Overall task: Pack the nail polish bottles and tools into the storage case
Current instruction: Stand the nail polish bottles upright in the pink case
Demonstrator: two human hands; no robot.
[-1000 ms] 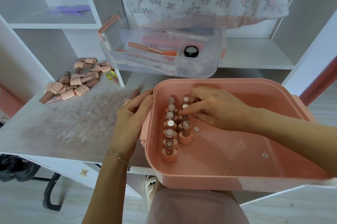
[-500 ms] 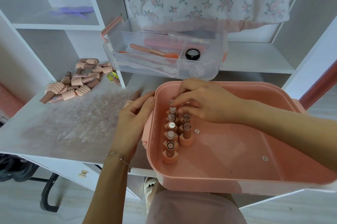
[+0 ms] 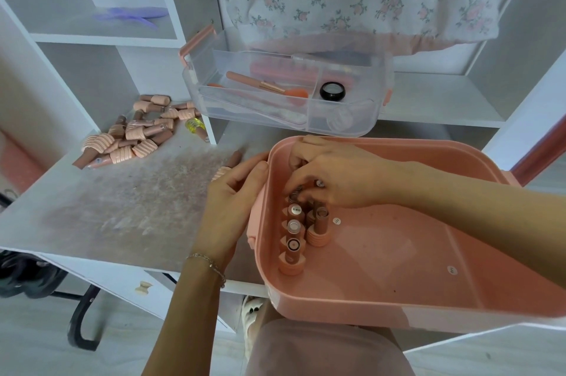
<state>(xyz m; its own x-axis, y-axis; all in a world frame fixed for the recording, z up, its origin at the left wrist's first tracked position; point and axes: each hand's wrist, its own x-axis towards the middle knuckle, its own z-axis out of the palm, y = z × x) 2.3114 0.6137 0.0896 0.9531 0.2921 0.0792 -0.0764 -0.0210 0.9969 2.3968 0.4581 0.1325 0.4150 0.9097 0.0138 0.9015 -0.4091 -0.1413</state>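
Since a second ago the right hand (image 3: 333, 176) has slid from the near end of the bottle rows to their far end, by the case's back-left corner; the left hand (image 3: 232, 201) has barely shifted.

The right hand reaches in from the right, palm down, wrist low over the case floor, its fingers curled down among the tops of the far bottles. They seem to pinch one, but which bottle cannot be made out under the knuckles. The left hand grips the left wall of the pink storage case (image 3: 398, 305), thumb hooked over the rim and fingers outside; a thin chain bracelet (image 3: 208, 265) circles the wrist.

The case is a shallow, smooth matte plastic tub with rounded corners. Inside, along its left wall, nail polish bottles (image 3: 294, 234) stand upside down in two short rows, touching: brown cylindrical bodies on ribbed peach caps, round labels on the upturned bases.

A lone bottle (image 3: 228, 165) lies on the table just beyond the left fingers. The white table (image 3: 107, 213) is scuffed and streaked brown. Well apart, at its far left, more bottles lie in a loose heap (image 3: 134, 133). Behind the case sits a clear plastic tray (image 3: 346, 124) with a peach handle, holding a peach brush (image 3: 269, 87) and a small black jar (image 3: 332, 90) in separate compartments.
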